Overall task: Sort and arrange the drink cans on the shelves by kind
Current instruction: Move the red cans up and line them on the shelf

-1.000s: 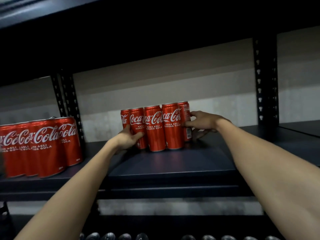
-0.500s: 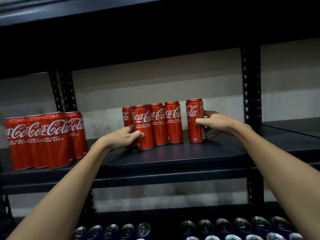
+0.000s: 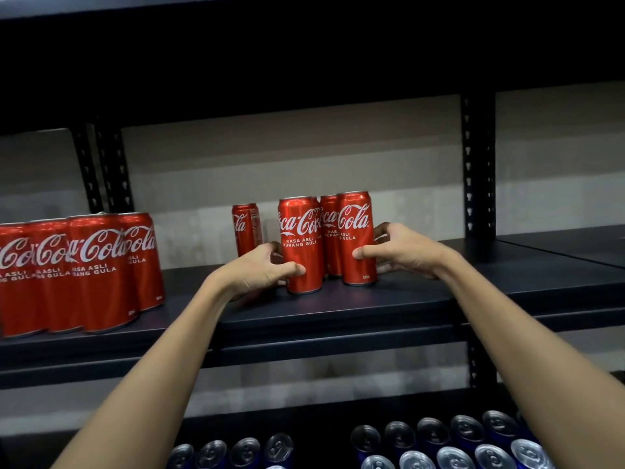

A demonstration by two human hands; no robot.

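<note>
L hand (image 3: 257, 269) grips front red can (image 3: 300, 245), thumb across its lower front. R hand (image 3: 402, 252) grips right can (image 3: 356, 238) same way. Both cans upright, long axis vertical, logos facing cam, mid shelf (image 3: 338, 309). Two more behind them; one can (image 3: 246, 229) apart, further back-left. Red group (image 3: 77, 269) at far left. Blue cans (image 3: 439, 441) on the level below, tops up.
</note>
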